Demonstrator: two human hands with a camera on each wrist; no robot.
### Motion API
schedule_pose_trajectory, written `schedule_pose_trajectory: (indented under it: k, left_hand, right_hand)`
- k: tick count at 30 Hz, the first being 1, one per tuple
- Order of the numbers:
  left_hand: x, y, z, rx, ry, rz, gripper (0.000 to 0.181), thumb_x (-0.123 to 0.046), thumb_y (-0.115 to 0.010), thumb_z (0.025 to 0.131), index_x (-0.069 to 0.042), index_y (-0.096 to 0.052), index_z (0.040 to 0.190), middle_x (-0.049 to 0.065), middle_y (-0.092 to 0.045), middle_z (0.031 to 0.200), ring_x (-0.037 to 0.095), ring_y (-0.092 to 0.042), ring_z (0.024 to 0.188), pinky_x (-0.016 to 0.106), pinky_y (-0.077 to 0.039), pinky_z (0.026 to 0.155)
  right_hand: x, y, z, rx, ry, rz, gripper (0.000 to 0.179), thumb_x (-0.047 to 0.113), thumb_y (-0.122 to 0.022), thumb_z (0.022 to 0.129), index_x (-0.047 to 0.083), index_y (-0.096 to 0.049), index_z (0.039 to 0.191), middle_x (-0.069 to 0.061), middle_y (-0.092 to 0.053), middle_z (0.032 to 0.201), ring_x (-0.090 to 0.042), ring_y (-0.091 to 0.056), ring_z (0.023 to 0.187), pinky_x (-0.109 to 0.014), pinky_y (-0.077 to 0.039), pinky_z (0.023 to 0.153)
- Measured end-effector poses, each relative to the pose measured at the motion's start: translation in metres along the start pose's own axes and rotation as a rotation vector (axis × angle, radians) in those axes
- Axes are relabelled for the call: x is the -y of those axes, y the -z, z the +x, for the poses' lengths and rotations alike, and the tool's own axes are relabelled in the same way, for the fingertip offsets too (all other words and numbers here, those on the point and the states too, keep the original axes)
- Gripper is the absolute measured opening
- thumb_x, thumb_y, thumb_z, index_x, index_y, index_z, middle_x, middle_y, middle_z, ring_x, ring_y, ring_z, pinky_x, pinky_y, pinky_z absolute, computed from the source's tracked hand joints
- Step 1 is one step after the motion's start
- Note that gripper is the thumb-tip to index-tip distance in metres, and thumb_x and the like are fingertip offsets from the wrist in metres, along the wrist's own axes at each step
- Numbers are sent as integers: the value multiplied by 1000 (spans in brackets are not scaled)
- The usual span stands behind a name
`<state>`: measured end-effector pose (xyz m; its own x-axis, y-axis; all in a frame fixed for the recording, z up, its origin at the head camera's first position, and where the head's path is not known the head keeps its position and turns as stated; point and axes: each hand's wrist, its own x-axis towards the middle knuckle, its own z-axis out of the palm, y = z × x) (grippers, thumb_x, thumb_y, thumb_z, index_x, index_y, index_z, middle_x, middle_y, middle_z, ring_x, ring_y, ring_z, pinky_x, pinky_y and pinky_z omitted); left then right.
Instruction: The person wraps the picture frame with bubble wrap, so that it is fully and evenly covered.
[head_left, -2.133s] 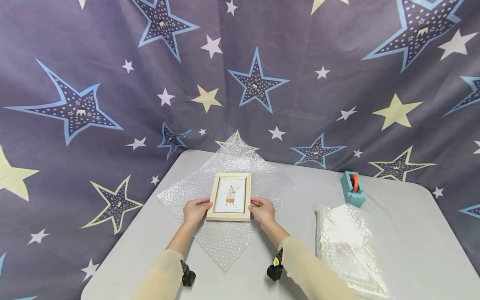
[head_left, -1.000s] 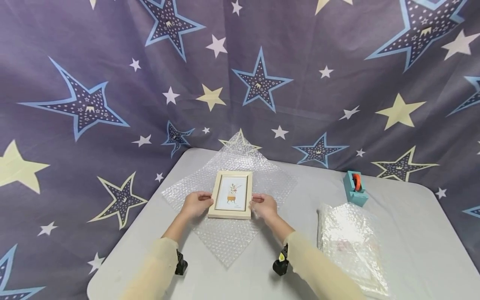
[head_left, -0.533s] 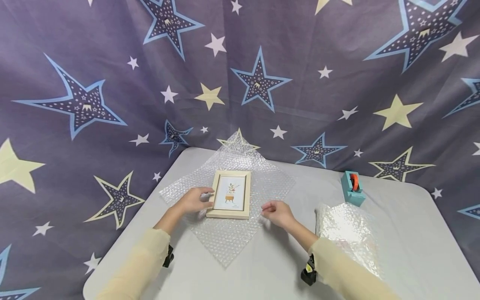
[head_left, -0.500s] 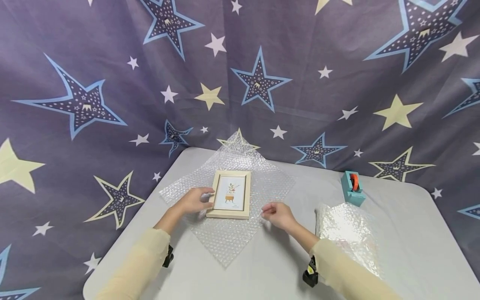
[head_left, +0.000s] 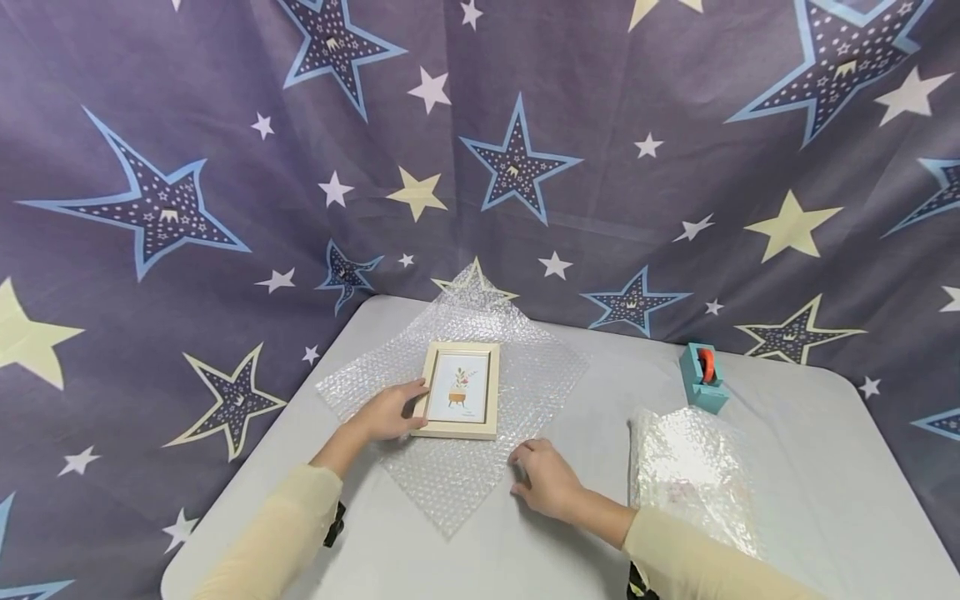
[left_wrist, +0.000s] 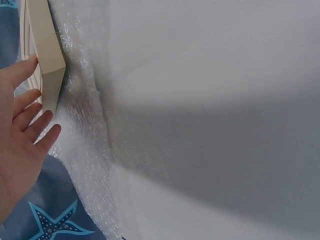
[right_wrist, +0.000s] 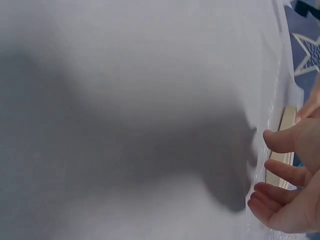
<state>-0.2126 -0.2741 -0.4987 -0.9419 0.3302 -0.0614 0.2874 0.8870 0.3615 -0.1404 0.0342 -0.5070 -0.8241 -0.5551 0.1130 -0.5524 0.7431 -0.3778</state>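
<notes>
A cream picture frame (head_left: 459, 392) with a potted-plant print lies face up on a sheet of bubble wrap (head_left: 450, 487), which is turned cornerwise on the table. At the frame's lower left side, my left hand (head_left: 386, 414) rests with thumb and fingers spread against the edge. The left wrist view shows those fingers (left_wrist: 45, 132) loosely extended beside the frame's side wall (left_wrist: 47, 45). My right hand (head_left: 549, 483) is over the wrap's lower right edge, off the frame. Its fingers (right_wrist: 282, 172) are slightly bent and apart, with nothing between them.
A teal tape dispenser (head_left: 702, 383) with an orange roll stands at the back right. In front of it lies a bubble-wrapped bundle (head_left: 690, 483). The wrap's far corner (head_left: 476, 275) leans up against the star-patterned curtain (head_left: 600, 208) behind the grey-white table (head_left: 570, 550).
Both hands gripped the frame's sides earlier. The right hand has let go and moved right, then nearer to me. The left hand has loosened but stays at the frame's left side.
</notes>
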Motion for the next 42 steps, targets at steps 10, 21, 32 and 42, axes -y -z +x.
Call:
schedule_pose_trajectory:
  k: [10, 21, 32, 42]
  left_hand:
    - [0, -1, 1, -1, 21, 7, 62, -33, -69, 84, -3, -52, 136, 14, -45, 150, 36, -44, 137, 50, -36, 115]
    - [1, -2, -1, -1, 19, 12, 61, -32, -70, 84, -4, -52, 136, 14, -46, 149, 35, -45, 136, 49, -37, 115]
    - [0, 0, 0, 2, 16, -28, 61, -29, -69, 85, -2, -51, 136, 16, -44, 150, 37, -43, 138, 50, -35, 116]
    - [0, 2, -3, -6, 6, -71, 61, -27, -70, 85, 1, -50, 136, 19, -40, 151, 38, -41, 138, 50, -34, 116]
  right_hand:
    - [6, -15, 4, -27, 212, -285, 33, 23, -76, 80, 8, -64, 106, -4, -65, 107, -18, -60, 102, -30, -53, 92]
    - [-1, -23, 18, -111, 414, -406, 28, 13, -73, 79, 11, -63, 106, -2, -66, 105, -16, -62, 97, -28, -55, 87]
    - [-16, -18, 26, -170, 369, -41, 24, 1, -75, 77, 12, -68, 97, 1, -71, 97, -13, -65, 93, -24, -57, 83]
    - [-28, -15, 31, -228, 285, 165, 17, 13, -77, 79, 9, -72, 94, -3, -75, 94, -16, -70, 89, -28, -58, 83]
